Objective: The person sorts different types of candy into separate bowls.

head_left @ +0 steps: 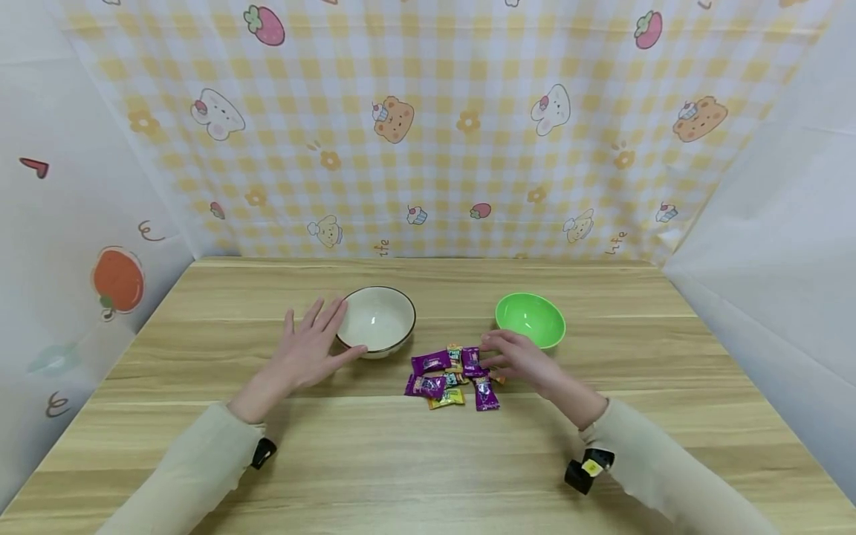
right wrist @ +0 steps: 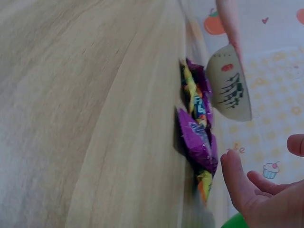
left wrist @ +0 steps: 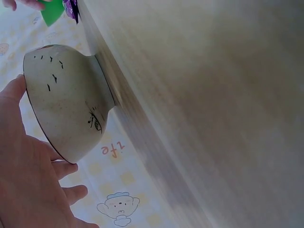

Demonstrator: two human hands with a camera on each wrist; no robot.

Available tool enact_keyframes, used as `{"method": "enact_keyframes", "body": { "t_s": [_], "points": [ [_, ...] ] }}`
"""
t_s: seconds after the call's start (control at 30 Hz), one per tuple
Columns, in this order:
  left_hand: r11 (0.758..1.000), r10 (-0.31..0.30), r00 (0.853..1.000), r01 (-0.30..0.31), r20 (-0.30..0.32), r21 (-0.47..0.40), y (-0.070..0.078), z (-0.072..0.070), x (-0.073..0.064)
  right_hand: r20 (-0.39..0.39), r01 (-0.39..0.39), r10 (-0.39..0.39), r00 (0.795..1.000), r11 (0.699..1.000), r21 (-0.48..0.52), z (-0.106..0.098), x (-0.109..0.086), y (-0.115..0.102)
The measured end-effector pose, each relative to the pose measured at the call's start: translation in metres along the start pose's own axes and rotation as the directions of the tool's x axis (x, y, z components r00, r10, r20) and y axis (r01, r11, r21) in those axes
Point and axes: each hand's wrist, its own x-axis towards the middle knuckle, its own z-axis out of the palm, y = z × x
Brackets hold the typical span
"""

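My left hand [head_left: 313,348], fingers spread, touches the dark-rimmed white bowl [head_left: 377,319] on its left side. In the left wrist view the thumb and fingertips meet the rim of this bowl [left wrist: 66,99], whose outside bears painted marks. My right hand [head_left: 523,362] hovers just above the right part of a pile of wrapped candies [head_left: 428,386], with nothing in its loosely bent fingers. The right wrist view shows a gap between those fingers and the purple candies [right wrist: 194,137]. Behind the right hand stands a small green bowl [head_left: 530,319], partly covered by it.
Both bowls and the candies stand on a wood-grain table [head_left: 401,475]. A yellow checked curtain [head_left: 428,171] hangs at the table's back edge, with white cloth [head_left: 756,208] at both sides. Black wrist cameras [head_left: 579,475] sit below the sleeves.
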Motion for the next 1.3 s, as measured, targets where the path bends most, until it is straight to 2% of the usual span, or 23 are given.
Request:
{"method": "enact_keyframes", "body": {
  "t_s": [0.17, 0.33, 0.47, 0.67, 0.87, 1.1, 1.17, 1.3],
  "points": [
    [1.000, 0.001, 1.000, -0.001, -0.008, -0.006, 0.000, 0.001, 0.000, -0.072, 0.000, -0.009, 0.997, 0.994, -0.112, 0.009, 0.007, 0.003],
    [1.000, 0.000, 1.000, 0.000, -0.010, -0.012, 0.001, 0.000, 0.000, -0.093, 0.046, -0.071, 0.993, 0.969, -0.242, 0.014, 0.014, 0.006],
    [1.000, -0.003, 1.000, 0.003, -0.005, -0.019, 0.001, 0.001, 0.000, -0.089, 0.086, -0.125, 0.988, 0.932, -0.351, 0.018, 0.020, 0.010],
    [1.000, -0.002, 1.000, 0.002, -0.006, -0.024, 0.001, 0.000, -0.001, -0.082, 0.142, -0.201, 0.976, 0.878, -0.458, 0.024, 0.024, 0.011],
    [0.999, 0.000, 1.000, 0.000, -0.006, -0.032, 0.002, -0.001, -0.001, -0.056, 0.211, -0.296, 0.953, 0.789, -0.576, 0.028, 0.024, 0.013],
    [0.999, -0.003, 1.000, 0.003, -0.010, -0.036, 0.001, -0.002, 0.000, 0.013, 0.296, -0.374, 0.927, 0.713, -0.636, 0.032, 0.025, 0.014],
    [0.999, -0.004, 1.000, 0.004, -0.005, -0.037, 0.001, -0.002, -0.001, 0.024, 0.308, -0.381, 0.924, 0.705, -0.638, 0.033, 0.026, 0.014],
    [0.999, -0.007, 1.000, 0.007, 0.011, -0.031, 0.002, -0.001, -0.001, 0.021, 0.291, -0.362, 0.932, 0.711, -0.639, 0.033, 0.026, 0.014]
  ]
}}
